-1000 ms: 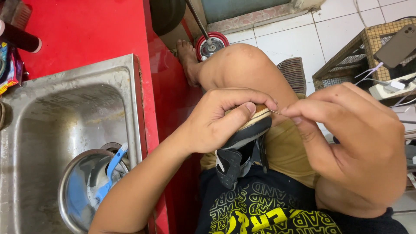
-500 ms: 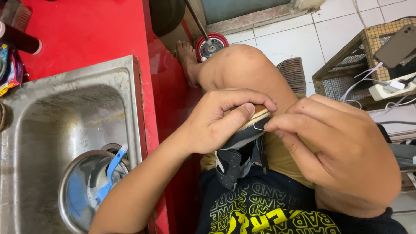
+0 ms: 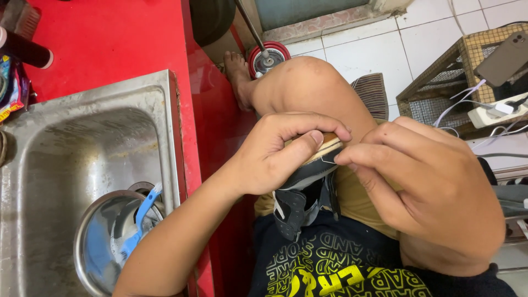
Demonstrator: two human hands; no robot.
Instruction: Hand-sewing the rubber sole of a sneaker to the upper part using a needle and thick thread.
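Left grip (image 3: pixel 278 157) curls thumb over fingers, right grip (image 3: pixel 423 187) pinches beside it, above the raised knee (image 3: pixel 308 82).

Both arms are bare from the wrist up, with no sleeve, watch, ring or glove on the left hand (image 3: pixel 275 157) or the right hand (image 3: pixel 429 192). Below the grip lies a dark navy shirt (image 3: pixel 341 269) printed with yellow and pale outlined block lettering. Beside the grip, mustard-coloured shorts (image 3: pixel 357 198) cover the thigh. Beyond the grip, the knee, shin and foot are bare, without shoe or sock.
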